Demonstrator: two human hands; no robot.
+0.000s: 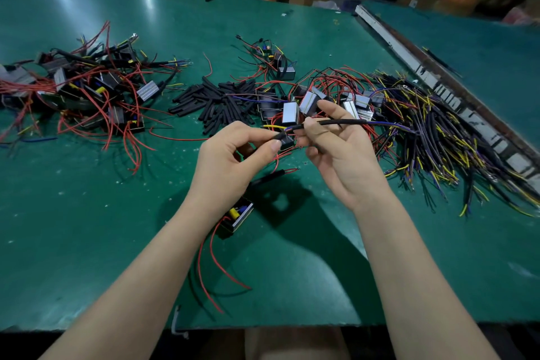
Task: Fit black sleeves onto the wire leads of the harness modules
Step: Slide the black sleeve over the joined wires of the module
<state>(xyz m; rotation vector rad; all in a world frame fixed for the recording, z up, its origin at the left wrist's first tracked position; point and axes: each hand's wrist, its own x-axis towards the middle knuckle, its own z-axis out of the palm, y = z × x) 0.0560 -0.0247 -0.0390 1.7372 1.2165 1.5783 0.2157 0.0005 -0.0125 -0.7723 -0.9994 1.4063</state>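
Your left hand [233, 149] pinches the lead end while your right hand [336, 143] grips the black sleeve [339, 122], both lifted above the table [87, 213], probably so the wires line up with the bore.

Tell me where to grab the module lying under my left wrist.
Pinch the module across its two long sides, coming from above. It lies flat on the table, open face up with yellow and blue parts inside; its red leads trail toward you, so avoid that end.
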